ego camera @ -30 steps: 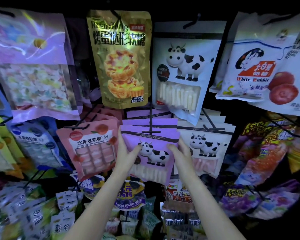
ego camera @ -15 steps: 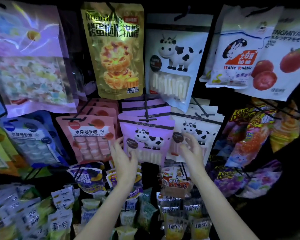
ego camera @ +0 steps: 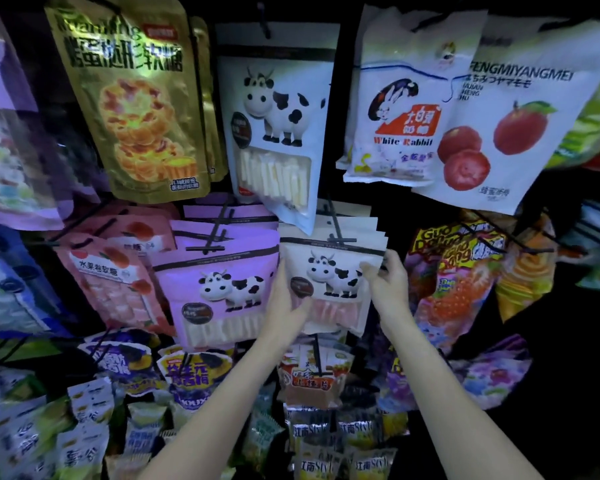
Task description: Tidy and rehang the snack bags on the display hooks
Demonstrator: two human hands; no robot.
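Note:
A white cow-print snack bag (ego camera: 329, 282) hangs at the front of a stack on a black hook (ego camera: 338, 233) in the middle row. My left hand (ego camera: 286, 303) grips its left edge, thumb on the front. My right hand (ego camera: 387, 282) pinches its upper right edge. To the left, a purple cow-print bag (ego camera: 219, 289) hangs on its own hook (ego camera: 212, 242), with no hand on it. A larger white cow bag (ego camera: 278, 129) hangs above both.
A gold egg-tart bag (ego camera: 136, 105) and a White Rabbit bag (ego camera: 395, 109) hang in the top row. Pink fruit-candy bags (ego camera: 108, 271) are at the left, colourful gummy bags (ego camera: 458, 278) at the right. Small packets (ego camera: 309, 375) crowd the lower hooks.
Both hands have left the purple cow bag and moved right onto the white cow bag, which they now hold by its sides. The view has shifted closer and to the right.

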